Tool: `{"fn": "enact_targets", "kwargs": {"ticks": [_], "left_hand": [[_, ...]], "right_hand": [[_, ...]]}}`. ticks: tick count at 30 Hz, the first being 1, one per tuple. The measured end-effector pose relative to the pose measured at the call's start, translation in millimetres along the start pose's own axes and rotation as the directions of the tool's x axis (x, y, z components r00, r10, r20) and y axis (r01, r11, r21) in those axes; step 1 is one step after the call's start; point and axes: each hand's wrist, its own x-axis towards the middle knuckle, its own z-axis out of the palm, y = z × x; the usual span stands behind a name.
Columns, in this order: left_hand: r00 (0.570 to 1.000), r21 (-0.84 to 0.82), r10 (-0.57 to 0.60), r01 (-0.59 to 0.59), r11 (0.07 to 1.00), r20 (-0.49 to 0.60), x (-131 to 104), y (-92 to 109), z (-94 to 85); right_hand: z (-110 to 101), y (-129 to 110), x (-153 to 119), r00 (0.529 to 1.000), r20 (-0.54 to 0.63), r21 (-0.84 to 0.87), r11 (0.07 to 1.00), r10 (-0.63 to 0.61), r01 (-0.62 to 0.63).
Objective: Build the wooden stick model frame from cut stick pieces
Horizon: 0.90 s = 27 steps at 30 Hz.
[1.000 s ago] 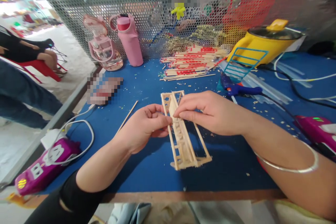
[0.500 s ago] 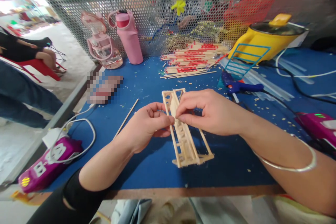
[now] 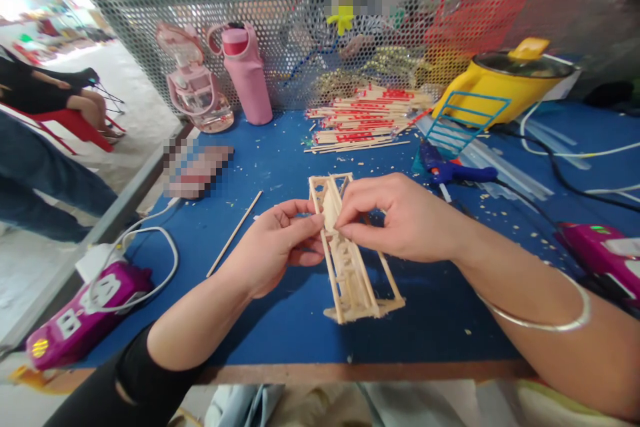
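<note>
A perforated metal screen (image 3: 280,7) rises beyond both grips, and the blue surface (image 3: 280,340) spreads beneath them. A seated person (image 3: 50,90) is well apart, far left of the left grip. The right hand (image 3: 400,220) comes in from the right, back of the hand up, fingers bent down; its fingertips are drawn together at the stick frame's middle strip, though I cannot tell whether they pinch a piece. The left hand (image 3: 290,237) reaches in opposite, thumb uppermost, its grip grasping the stick frame (image 3: 362,273) by the left rail. The frame thus lies between the two grips, its near end towards the wearer, and the fingers hide parts of its middle. Beyond and right of the right grip stands a lidded yellow pot (image 3: 530,87), contents unclear. Straight beyond both grips are piled chopstick packets (image 3: 365,113), red-printed. One purple power strip (image 3: 100,307) is near-left of the left grip. Beyond that grip, to its left, stand a pink bottle (image 3: 250,83), opaque, and a clear bottle (image 3: 195,103), its contents hard to make out. A blue glue gun (image 3: 457,172) lies just beyond the right grip, and a loose stick (image 3: 234,234) just left of the left one.
</note>
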Motion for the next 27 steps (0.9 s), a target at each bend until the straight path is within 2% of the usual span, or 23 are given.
{"fn": "enact_targets", "kwargs": {"ticks": [4, 9, 12, 14, 16, 18, 21, 24, 27], "left_hand": [[1.0, -0.005, -0.027, 0.027, 1.0, 0.01, -4.0, 3.6, -0.1], [0.997, 0.002, -0.071, 0.071, 0.997, 0.035, -3.7, 2.9, 0.5], [0.996, -0.033, -0.084, 0.085, 0.996, 0.037, -1.7, 0.6, 1.4], [0.995, -0.048, -0.081, 0.083, 0.995, 0.053, -0.8, -0.7, 1.8], [0.995, -0.039, -0.076, 0.079, 0.996, 0.068, -1.0, -1.2, 2.2], [0.996, -0.031, -0.068, 0.07, 0.997, 0.06, -2.2, -1.0, 3.1], [0.999, -0.013, -0.038, 0.038, 0.999, 0.02, -5.0, -0.4, 5.8], [1.0, 0.029, 0.009, -0.008, 1.0, -0.017, -7.4, -0.6, 10.0], [0.997, 0.072, 0.038, -0.033, 0.997, -0.065, -8.7, -1.1, 13.9]], "right_hand": [[-0.5, -1.0, -0.2, 1.0, -0.01, 0.03, 0.999, 0.024, -0.024], [-0.1, -0.9, -1.4, 0.993, -0.033, 0.168, 0.98, 0.114, -0.107], [-1.6, -0.5, -2.0, 0.984, -0.135, 0.184, 0.979, 0.112, -0.086], [-4.4, -0.9, -2.0, 0.964, -0.241, 0.133, 0.988, 0.11, -0.079], [-7.8, -2.6, -1.8, 0.953, -0.291, 0.065, 0.996, 0.081, -0.064], [-9.7, -5.8, -1.4, 0.971, -0.239, 0.003, 1.0, 0.026, -0.026], [-6.9, -12.1, -0.5, 0.996, -0.084, -0.071, 0.997, -0.03, 0.024], [-0.1, -16.6, 0.7, 1.0, -0.007, -0.121, 0.993, -0.006, 0.005], [4.3, -17.8, 1.2, 0.999, 0.011, -0.135, 0.99, 0.034, -0.032]]}}
